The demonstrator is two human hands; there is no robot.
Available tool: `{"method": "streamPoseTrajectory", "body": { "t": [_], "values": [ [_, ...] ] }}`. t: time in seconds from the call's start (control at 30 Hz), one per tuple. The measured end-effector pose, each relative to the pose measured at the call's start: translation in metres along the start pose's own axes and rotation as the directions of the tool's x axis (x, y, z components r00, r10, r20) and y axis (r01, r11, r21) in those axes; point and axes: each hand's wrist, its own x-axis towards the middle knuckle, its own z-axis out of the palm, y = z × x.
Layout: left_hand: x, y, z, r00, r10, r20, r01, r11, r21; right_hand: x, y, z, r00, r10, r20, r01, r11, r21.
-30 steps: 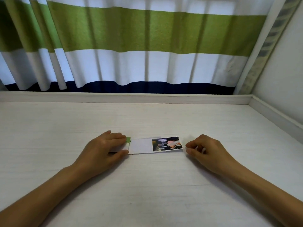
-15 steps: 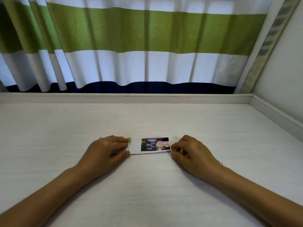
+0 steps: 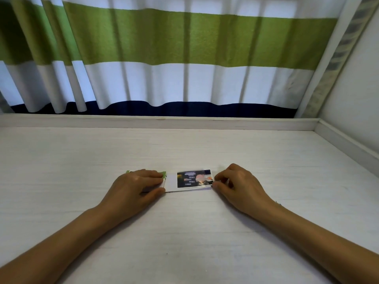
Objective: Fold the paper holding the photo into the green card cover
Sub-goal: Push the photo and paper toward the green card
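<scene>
White paper [image 3: 171,182] with photo [image 3: 194,178] lies flat on pale wooden table [image 3: 184,232], mid-front. Green card cover [image 3: 163,174] peeks out under our left hand [image 3: 136,184], fingers together, pressing flat, thumb along near edge. Our right hand [image 3: 239,184] pinches paper's right end between thumb and fingertips. Striped curtain [image 3: 174,58] hangs behind.
</scene>
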Motion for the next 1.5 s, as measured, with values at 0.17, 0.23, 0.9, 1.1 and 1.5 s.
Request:
{"method": "streamPoseTrajectory", "body": {
  "t": [0.17,0.23,0.9,1.1,1.5],
  "values": [
    [0.0,-0.001,0.001,1.0,0.004,0.004,-0.004,1.0,-0.007,0.001,0.001,0.005,1.0,-0.011,-0.024,0.011,1.0,-0.017],
    [0.0,-0.001,0.001,1.0,0.006,-0.001,-0.006,1.0,-0.019,0.001,0.0,0.006,0.999,-0.015,-0.028,0.015,1.0,-0.013],
    [0.001,0.003,0.0,1.0,0.026,-0.005,-0.026,1.0,-0.009,0.003,-0.003,0.016,0.995,-0.098,0.03,0.094,0.99,0.107],
    [0.0,0.004,-0.001,1.0,0.021,0.021,-0.02,1.0,-0.012,-0.002,0.004,0.006,0.986,-0.154,0.063,0.152,0.988,0.039],
    [0.0,0.006,-0.006,0.999,0.023,0.042,-0.023,1.0,0.004,-0.016,0.012,-0.003,0.923,-0.329,0.2,0.369,0.904,-0.215]
  ]
}}
